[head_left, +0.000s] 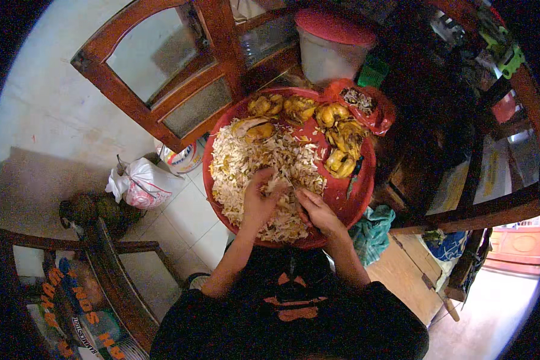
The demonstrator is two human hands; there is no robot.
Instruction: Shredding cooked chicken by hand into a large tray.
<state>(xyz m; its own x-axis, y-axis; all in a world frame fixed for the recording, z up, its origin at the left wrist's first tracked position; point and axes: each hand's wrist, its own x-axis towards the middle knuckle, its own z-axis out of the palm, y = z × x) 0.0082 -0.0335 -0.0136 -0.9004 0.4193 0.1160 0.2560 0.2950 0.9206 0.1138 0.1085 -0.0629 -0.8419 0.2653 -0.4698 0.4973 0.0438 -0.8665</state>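
Observation:
A wide red round tray [366, 198] sits in front of me, heaped on its left and middle with pale shredded chicken [240, 156]. Over the heap, my left hand [260, 197] and my right hand [315, 210] come close together. Their fingers are closed around a small pale piece of chicken [284, 177], partly hidden by them. Several yellow cooked chickens [345, 137] lie along the tray's far and right edges, and one torn piece [253, 128] rests on the heap. A knife [355, 174] with a dark handle lies inside the right rim.
At the tray's far right is a red plastic bag [379, 114] with dark scraps. Behind stand a lidded tub [332, 54] and a green basket [373, 71]. A wooden framed door [156, 111] and a white bag [144, 183] are left; a teal cloth [372, 234] is right.

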